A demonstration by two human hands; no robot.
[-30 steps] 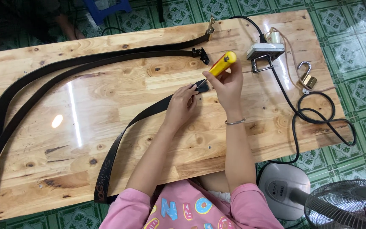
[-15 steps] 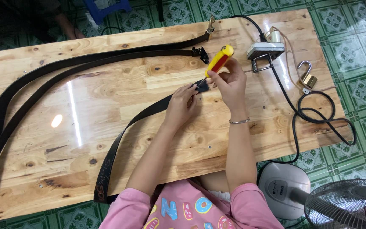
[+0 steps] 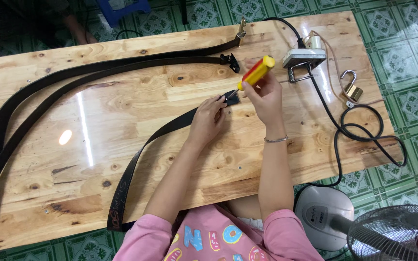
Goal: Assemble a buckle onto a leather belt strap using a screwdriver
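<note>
Right hand (image 3: 265,96): fingers closed round the yellow-and-red screwdriver (image 3: 255,72), tip set down at the belt's end. Left hand (image 3: 208,118): fingers pressed flat on the black belt (image 3: 170,128), pinning it to the desk (image 3: 122,121). Belt judged light, limp, best held near the buckle end. Padlock (image 3: 350,89) lies well apart.

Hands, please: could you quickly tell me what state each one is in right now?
Left hand: fingers pressed down on the belt end, pinning it to the table.
Right hand: closed around the screwdriver.
</note>
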